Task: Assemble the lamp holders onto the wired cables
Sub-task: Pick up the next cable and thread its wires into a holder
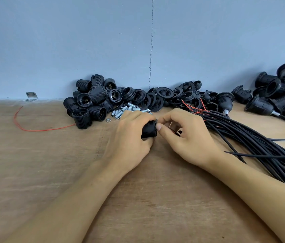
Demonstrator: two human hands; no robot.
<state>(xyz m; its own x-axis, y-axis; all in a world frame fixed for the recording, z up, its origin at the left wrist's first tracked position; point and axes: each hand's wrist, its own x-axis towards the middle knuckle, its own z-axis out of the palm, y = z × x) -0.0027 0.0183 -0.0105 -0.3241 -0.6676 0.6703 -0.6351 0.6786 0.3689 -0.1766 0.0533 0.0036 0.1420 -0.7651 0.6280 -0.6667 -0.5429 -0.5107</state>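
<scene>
Over wooden table (pixel 33 163), left hand (pixel 129 135) grips lamp holder (pixel 149 130), right hand (pixel 187 135) pinching.

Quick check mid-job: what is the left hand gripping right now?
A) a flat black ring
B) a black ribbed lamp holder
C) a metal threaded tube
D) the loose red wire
B: the left hand is curled round a black ribbed lamp holder, and the right hand pinches at its end.

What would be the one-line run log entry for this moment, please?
stage: fitting holder | left hand: grips black lamp holder | right hand: pinches at holder's end | cable bundle: on table, right
</scene>
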